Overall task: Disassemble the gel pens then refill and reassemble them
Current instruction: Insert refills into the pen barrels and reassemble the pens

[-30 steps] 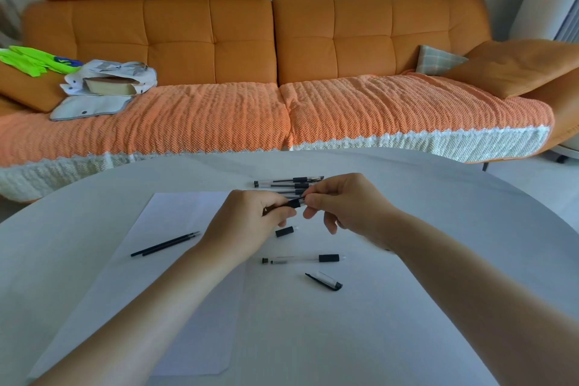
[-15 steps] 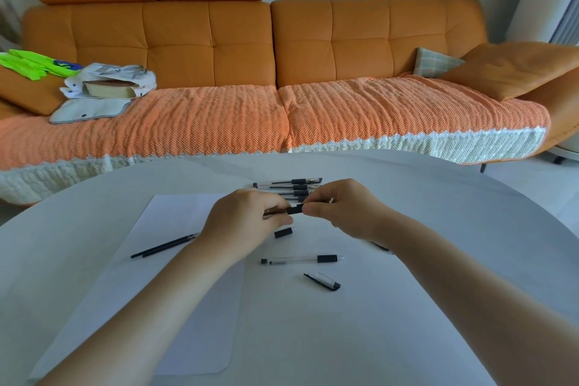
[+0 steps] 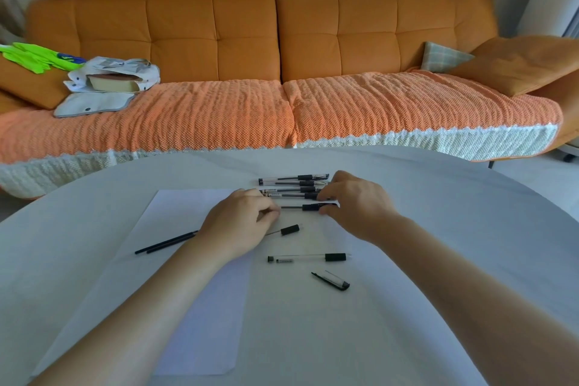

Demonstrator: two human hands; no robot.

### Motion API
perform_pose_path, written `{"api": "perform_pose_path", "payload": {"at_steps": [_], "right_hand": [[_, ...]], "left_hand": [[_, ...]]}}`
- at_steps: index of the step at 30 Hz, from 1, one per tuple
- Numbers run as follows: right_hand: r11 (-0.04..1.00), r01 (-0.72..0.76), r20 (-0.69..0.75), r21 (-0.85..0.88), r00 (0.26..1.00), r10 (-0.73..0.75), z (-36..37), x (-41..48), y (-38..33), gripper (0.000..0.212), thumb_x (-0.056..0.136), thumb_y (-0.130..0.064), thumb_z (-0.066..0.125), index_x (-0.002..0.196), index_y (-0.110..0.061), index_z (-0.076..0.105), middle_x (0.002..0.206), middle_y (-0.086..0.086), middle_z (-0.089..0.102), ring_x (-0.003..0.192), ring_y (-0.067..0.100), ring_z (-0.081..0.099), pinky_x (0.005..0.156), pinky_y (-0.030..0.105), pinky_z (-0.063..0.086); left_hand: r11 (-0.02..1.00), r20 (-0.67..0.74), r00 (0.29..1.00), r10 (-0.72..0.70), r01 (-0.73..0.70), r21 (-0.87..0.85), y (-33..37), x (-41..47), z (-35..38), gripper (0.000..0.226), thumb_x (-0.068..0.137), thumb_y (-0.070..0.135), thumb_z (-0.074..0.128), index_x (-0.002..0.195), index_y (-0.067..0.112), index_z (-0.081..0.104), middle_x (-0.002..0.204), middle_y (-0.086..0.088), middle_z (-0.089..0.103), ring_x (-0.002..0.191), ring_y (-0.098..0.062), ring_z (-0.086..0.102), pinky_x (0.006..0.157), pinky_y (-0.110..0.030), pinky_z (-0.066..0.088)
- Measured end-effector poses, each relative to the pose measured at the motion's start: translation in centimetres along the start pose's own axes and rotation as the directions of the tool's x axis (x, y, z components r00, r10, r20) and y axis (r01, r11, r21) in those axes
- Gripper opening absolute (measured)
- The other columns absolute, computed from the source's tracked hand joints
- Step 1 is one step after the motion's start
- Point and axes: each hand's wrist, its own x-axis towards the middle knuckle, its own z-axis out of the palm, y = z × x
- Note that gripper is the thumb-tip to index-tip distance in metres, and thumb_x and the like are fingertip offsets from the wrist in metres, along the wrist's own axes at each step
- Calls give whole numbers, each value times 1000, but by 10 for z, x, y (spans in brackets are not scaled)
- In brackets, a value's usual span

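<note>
Gel pen [image 3: 308,206] held at the bench [image 3: 407,307].
Pinched by left hand [image 3: 239,221] and right hand [image 3: 357,207] (pen row [image 3: 288,189] at twelve o'clock).

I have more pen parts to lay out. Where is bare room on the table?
Bare: the table nearer than the loose cap; the paper beyond the two refills. Crowded: around the pen row and the held pen.

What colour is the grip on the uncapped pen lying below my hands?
Black grip, on the clear-barrelled pen; head view.
</note>
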Motion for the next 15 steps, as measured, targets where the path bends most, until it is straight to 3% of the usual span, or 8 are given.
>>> {"api": "perform_pose_path", "payload": {"at_steps": [2, 8, 11, 15], "right_hand": [[1000, 8, -1, 22, 1000, -8, -3, 1, 0, 30, 93, -39, 63, 122, -30, 65, 118, -9, 57, 97, 17, 61, 77, 30, 48], [979, -66, -13, 191, 997, 70, -39, -13, 12, 14, 93, -28, 64, 103, -31, 74, 98, -14, 69, 85, 8, 62, 78, 32, 55], [973, -91, 42, 213, 996, 84, -46, -30, 17, 13, 91, -28, 64, 97, -35, 74, 96, -15, 70, 84, 4, 62, 79, 33, 56], [977, -53, 121, 208, 992, 28, -39, -50, 6, 17, 92, -33, 65, 107, -37, 71, 102, -18, 67, 75, -4, 55, 72, 21, 46]], "left_hand": [[1000, 9, 1000, 5, -5, -6, 1, -1, 0, 17, 96, 38, 53, 97, 36, 70, 87, 20, 52, 100, -8, 49, 83, -32, 47], [997, 74, 995, 65, -63, -39, 8, -8, -1, 14, 91, 46, 59, 100, 39, 67, 94, 22, 54, 94, -1, 47, 84, -27, 47], [997, 113, 991, 73, -69, -45, 16, -12, 0, 15, 89, 35, 65, 104, 37, 68, 92, 20, 53, 92, -2, 49, 85, -31, 49], [984, 123, 984, 126, -109, -139, 28, -19, 1, 18, 90, 25, 67, 105, 34, 70, 96, 17, 60, 85, -1, 55, 83, -33, 51]]}}
